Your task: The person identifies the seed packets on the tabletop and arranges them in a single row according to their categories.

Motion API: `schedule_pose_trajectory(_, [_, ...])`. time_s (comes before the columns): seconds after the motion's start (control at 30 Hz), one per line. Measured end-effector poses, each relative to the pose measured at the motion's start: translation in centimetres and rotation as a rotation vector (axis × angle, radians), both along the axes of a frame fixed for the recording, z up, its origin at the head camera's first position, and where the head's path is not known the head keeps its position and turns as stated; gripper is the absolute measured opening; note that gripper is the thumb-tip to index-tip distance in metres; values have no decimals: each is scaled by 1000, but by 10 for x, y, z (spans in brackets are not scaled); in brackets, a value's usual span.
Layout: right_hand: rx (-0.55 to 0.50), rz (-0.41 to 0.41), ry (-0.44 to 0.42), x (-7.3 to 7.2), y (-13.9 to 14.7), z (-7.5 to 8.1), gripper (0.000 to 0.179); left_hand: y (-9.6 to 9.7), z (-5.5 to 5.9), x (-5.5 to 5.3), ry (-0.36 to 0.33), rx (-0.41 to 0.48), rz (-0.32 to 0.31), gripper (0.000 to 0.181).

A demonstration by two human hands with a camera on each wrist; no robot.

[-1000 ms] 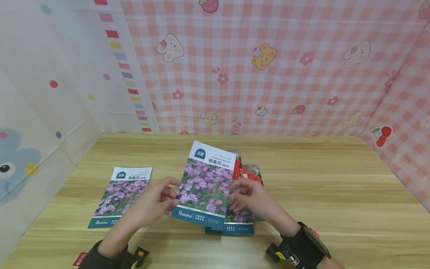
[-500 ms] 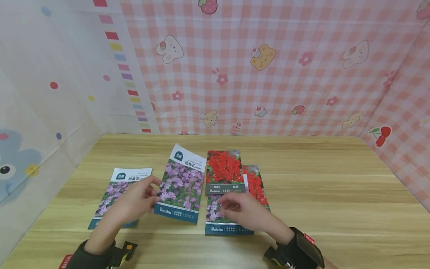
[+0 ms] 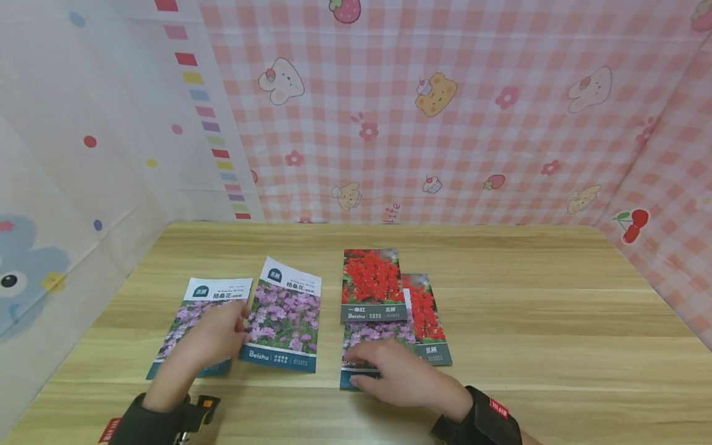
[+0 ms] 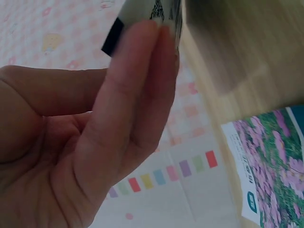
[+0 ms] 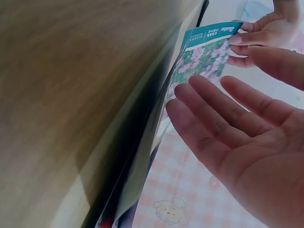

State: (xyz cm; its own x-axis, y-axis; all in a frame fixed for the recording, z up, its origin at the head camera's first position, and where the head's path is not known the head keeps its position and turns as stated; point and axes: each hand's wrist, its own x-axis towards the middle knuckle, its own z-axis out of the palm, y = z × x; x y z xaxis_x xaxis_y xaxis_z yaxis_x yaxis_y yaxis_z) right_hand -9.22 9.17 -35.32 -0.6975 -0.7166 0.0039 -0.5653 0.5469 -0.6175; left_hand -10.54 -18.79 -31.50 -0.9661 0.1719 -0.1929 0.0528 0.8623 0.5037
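A white wall (image 3: 128, 167) with dots stands left of the wooden table (image 3: 528, 327). On the table's left lies a purple packet (image 3: 191, 314); over it the left hand (image 3: 218, 334) pinches another packet (image 3: 285, 318) by its edge, tilted. Behind is a pink checked wall (image 3: 473, 142). Mid-table, a red packet (image 3: 371, 277) overlaps a third purple one (image 3: 372, 332), itself over a second red one (image 3: 425, 312). The right hand (image 3: 403, 376), fingers loosely spread, holds nothing above that purple packet. Cherries (image 3: 631, 225) mark the right wall (image 3: 678, 191).

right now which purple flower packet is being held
The middle purple packet, pinched by the left hand; the leftmost lies on the table, the rightmost partly under a red packet.
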Motion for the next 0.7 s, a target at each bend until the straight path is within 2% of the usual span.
schedule_pose_trajectory(0.23, [48,33,-4,3,-4,4,30,-3,-4,-3,-23,-105,2,30])
schedule_pose_trajectory(0.37, [76,82,40,5,-7,5,31,-5,-7,-5,-36,-134,6,24])
schedule_pose_trajectory(0.57, [93,167,101,6,-14,2,32,-5,-11,-5,-15,-150,1,9])
schedule_pose_trajectory(0.7, [106,202,154,7,-18,-2,33,-5,-14,-4,-13,-133,-9,8])
